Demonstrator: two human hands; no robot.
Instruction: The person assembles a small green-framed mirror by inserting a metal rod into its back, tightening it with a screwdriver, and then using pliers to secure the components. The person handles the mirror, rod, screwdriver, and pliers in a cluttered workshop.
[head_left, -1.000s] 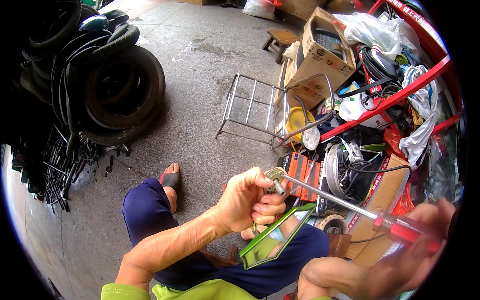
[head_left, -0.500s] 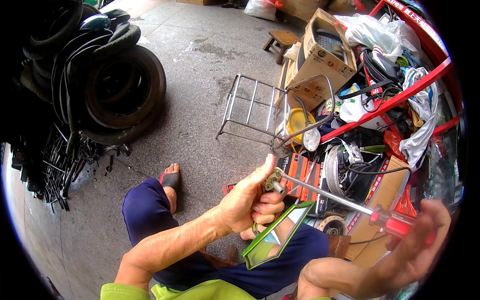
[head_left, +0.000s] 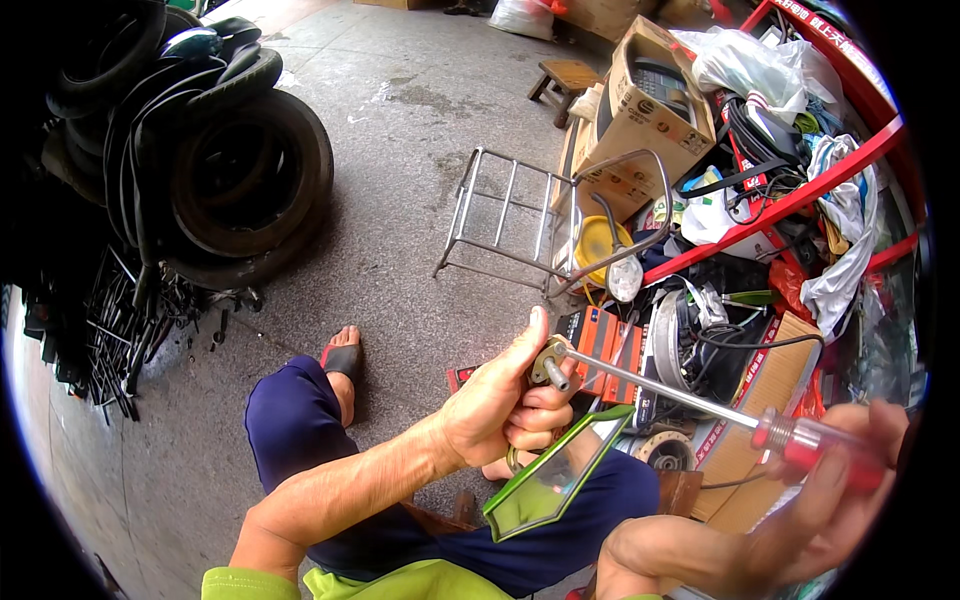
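The left hand (head_left: 500, 405) is clenched around the metal mount (head_left: 548, 362) of a green-rimmed mirror (head_left: 553, 475), thumb stretched up along it to steady the part, while the mirror itself hangs toward 5 o'clock over the blue-trousered lap. The right hand (head_left: 830, 490), at 4 o'clock in the picture, grasps the red handle of a long screwdriver (head_left: 680, 400), fingers wrapped round it; the shaft runs toward 10 o'clock so that its tip meets the mount just beside the left thumb, which looks like the reason the mount is held turned up and toward that tool. Behind the hands, at 12 to 1 o'clock, a bare wire rack (head_left: 510, 220) stands on the concrete, next to cardboard boxes (head_left: 640, 110) and a red-framed cart (head_left: 800, 190) heaped with cables, bags and parts. Stacked tyres (head_left: 230, 170) lean at 10 o'clock, well apart from the work. A sandalled foot (head_left: 343, 360) rests flat on the floor at 9 o'clock of the left hand
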